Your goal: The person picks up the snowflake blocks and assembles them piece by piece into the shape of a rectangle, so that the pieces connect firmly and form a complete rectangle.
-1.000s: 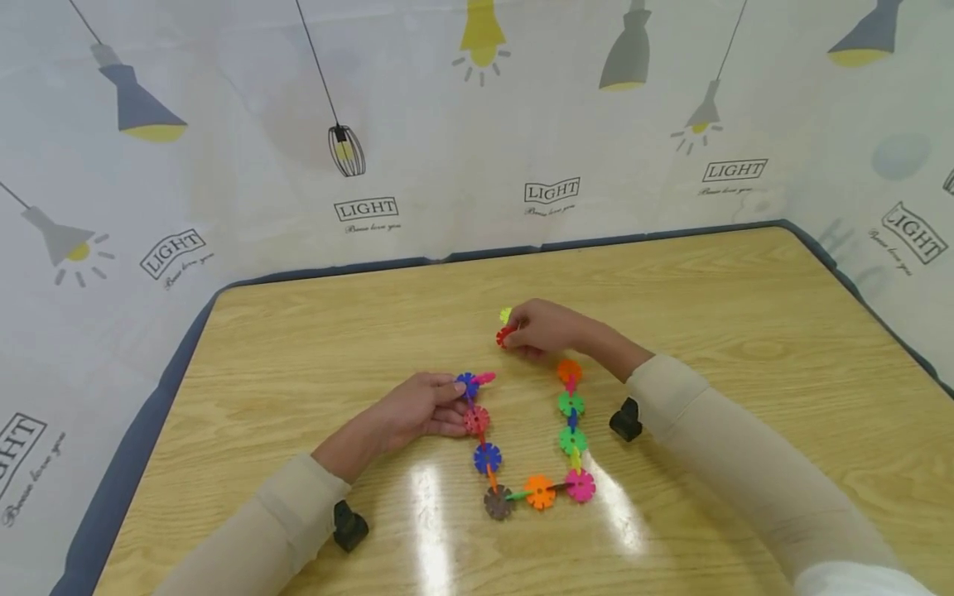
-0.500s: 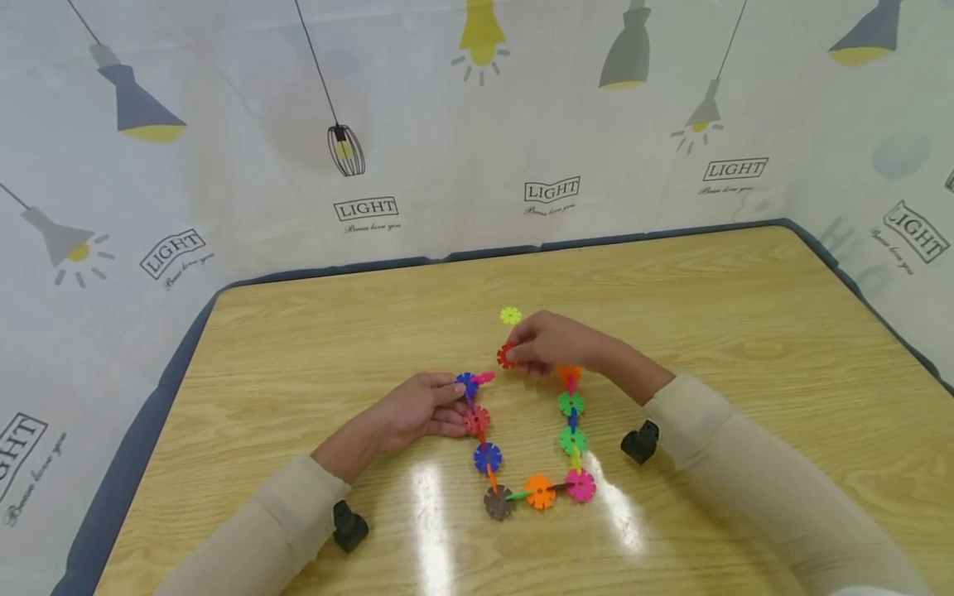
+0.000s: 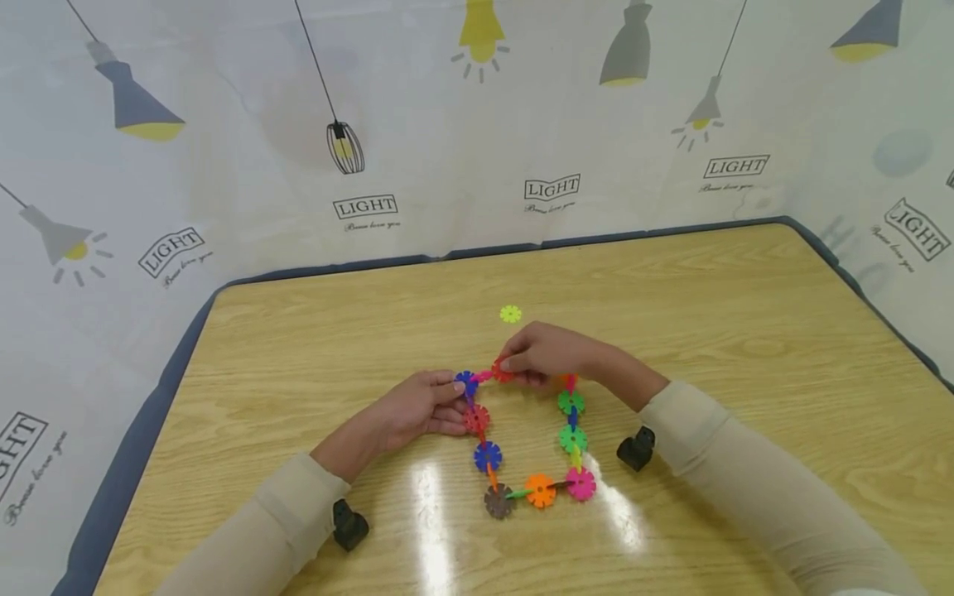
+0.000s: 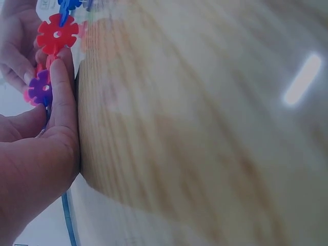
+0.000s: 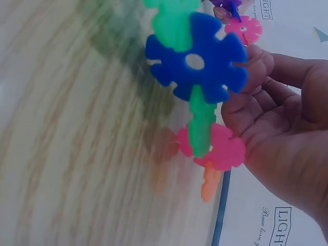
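Note:
A chain of colourful slotted snowflake discs lies on the table in a U, with a brown disc (image 3: 498, 501) and a pink disc (image 3: 580, 484) at its near corners. My left hand (image 3: 410, 410) pinches the blue disc (image 3: 465, 382) at the chain's upper left. An edge-on pink disc (image 3: 483, 376) sticks out from that one. Between thumb and fingers, my right hand (image 3: 550, 354) pinches a red disc (image 3: 498, 370) against the pink disc; whether they interlock I cannot tell. The right hand partly hides the orange disc (image 3: 566, 379) ending the right side.
A loose yellow disc (image 3: 510, 314) lies beyond my right hand. The wooden table (image 3: 298, 348) ends at a lamp-printed cloth (image 3: 447, 165) behind. A black wrist device (image 3: 349, 526) sits at the left cuff, another black device (image 3: 636, 449) at the right.
My right hand has brought the red disc from beside the yellow one toward me, up to the pink disc. The left hand has kept its place and hold.

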### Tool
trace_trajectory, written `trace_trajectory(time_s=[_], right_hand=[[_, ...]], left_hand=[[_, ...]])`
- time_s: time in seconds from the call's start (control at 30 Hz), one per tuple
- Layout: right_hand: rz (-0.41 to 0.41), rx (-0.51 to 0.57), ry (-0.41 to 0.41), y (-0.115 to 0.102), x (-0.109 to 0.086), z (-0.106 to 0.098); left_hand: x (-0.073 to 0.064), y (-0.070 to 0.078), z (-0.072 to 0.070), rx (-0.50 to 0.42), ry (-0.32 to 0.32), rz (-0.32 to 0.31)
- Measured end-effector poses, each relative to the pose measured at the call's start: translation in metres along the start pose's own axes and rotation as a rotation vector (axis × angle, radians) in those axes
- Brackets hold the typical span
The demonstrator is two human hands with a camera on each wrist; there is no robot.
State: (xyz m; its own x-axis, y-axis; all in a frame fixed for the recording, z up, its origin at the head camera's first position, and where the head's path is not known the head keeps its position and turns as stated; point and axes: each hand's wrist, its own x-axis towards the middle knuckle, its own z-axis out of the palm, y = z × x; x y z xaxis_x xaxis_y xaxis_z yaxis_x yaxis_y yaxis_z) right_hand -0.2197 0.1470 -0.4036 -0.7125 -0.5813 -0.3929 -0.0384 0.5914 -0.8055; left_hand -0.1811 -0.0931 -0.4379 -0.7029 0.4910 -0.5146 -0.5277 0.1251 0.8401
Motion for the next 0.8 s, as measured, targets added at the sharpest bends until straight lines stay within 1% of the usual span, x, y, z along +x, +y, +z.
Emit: trace_trajectory(time_s=[0.1,0.27,0.47,0.63,0.8], right_hand=[[0.001,0.015,0.0,0.0002,0.0026,0.0018],[0.001,0.038,0.025,0.0029,0.0067,0.0041],[-0.014,0.012,0.052,0.0008,0.0071,0.0079],[-0.038,-0.034,0.046,-0.0016,0.0088,0.0097],[-0.021,-0.008,0.044,0.0027,0.0099,0.0092]], left_hand=[[0.0007,0.0001,0.0001,-0.003,0.0,0.004],[0.0012,-0.0002,-0.0006,-0.005,-0.002,0.004],[0.0022,-0.0008,-0.0013,-0.006,0.007,-0.011],[0.0025,-0.0004,-0.0016,0.0,0.008,-0.022],[0.0018,0.0004,-0.0014,-0.004,-0.006,-0.018]])
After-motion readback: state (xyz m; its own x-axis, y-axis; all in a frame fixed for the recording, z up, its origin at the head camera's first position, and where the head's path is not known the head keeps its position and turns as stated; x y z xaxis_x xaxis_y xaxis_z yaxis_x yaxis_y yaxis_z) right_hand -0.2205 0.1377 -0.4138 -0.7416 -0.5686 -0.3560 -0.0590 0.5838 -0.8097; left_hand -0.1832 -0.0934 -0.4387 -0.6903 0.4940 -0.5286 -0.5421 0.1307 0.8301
